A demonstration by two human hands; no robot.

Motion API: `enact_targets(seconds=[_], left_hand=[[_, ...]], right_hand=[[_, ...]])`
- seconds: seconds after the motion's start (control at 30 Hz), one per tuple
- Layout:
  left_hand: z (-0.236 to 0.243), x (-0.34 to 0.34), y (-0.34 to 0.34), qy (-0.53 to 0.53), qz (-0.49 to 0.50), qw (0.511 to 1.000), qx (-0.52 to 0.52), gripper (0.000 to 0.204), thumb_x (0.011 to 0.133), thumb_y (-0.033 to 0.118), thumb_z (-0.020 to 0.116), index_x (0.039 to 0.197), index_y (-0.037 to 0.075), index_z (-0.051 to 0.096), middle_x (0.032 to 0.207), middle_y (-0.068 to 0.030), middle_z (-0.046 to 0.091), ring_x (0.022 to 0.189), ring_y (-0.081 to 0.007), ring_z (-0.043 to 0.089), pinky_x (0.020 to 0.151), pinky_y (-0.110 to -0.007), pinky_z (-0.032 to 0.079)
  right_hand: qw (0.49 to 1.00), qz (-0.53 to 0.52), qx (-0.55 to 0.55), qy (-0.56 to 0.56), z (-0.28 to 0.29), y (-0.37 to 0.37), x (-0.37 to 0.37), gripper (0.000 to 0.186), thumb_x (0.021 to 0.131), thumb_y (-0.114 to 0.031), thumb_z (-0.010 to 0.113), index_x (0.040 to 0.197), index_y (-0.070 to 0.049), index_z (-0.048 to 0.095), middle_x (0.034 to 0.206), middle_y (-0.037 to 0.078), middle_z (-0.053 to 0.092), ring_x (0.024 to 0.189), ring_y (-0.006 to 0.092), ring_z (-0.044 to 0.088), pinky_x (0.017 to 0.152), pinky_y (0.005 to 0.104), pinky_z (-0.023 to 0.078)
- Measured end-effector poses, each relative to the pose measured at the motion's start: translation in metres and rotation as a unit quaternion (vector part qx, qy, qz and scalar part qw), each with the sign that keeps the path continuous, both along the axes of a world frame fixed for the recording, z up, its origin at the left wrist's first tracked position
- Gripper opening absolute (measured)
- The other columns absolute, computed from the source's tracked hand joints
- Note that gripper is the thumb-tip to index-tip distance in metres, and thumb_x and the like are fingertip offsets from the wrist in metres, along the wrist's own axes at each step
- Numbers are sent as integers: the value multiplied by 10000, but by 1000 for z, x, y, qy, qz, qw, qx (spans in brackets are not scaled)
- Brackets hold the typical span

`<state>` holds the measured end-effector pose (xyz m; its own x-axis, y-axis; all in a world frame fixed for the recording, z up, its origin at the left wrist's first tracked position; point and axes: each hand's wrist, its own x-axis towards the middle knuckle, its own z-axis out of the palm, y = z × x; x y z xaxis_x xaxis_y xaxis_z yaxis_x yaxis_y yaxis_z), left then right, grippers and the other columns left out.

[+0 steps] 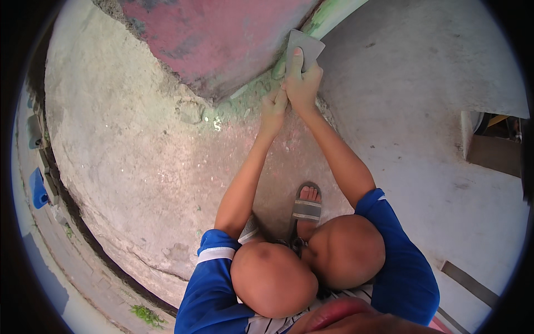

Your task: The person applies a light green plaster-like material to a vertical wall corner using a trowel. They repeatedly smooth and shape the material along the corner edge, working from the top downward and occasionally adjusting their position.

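Observation:
My right hand is closed around a flat grey scraper-like plate, with the thumb pressed along its face. The plate's far edge is at the green strip along the base of a pink-painted wall. Just below and to the left, my left hand is closed with its fingertips close to the heel of my right hand. Whatever my left fingers grip is hidden. Both forearms reach forward over my bent knees.
Worn concrete floor with pale flecks and loose crumbs lies under the wall corner. A white wall on the right has a recessed opening. At far left, a drop-off edge borders a paved strip with a blue object.

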<state>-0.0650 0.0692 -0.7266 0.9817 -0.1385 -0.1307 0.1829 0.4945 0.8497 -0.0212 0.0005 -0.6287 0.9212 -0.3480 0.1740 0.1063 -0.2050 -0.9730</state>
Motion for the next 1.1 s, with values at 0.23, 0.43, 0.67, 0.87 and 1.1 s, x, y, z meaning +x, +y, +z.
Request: enact_targets(seconds=[0.23,0.43,0.67,0.87,1.1], left_hand=[[19,1,11,-4,-20,997,69,488,1100,390,534,751,54,594,620,51,463,550,-61,375,516,-274,283],[43,18,23,-49,-64,996,33,476,1082,379,574,780,16,643,634,26,517,556,-73,408,522,-281,311],[80,20,20,-66,-40,992,99,460,1064,373,606,801,0,659,644,6,544,588,-83,460,541,-284,361],[23,-2,6,-35,2,993,116,460,1062,372,610,793,1,654,646,3,540,581,-83,455,537,-289,361],[66,15,10,-51,-27,996,64,448,1067,353,607,797,0,666,651,2,544,590,-81,467,534,-285,358]], right_hand=[[996,-33,4,-81,-5,5,1,366,1100,-255,517,900,36,612,647,55,627,494,109,555,460,304,432],[995,-35,62,-64,31,11,4,333,1105,-251,509,950,32,592,670,60,634,471,102,536,422,293,418],[988,2,127,-84,48,3,9,330,1112,-259,503,974,29,589,672,62,629,472,102,532,419,282,411],[993,-22,111,-22,11,2,-8,343,1117,-273,495,954,13,590,671,57,630,477,98,534,424,276,414],[990,-10,113,-81,46,-1,2,351,1109,-292,517,992,30,595,681,64,631,488,95,533,429,270,410]])
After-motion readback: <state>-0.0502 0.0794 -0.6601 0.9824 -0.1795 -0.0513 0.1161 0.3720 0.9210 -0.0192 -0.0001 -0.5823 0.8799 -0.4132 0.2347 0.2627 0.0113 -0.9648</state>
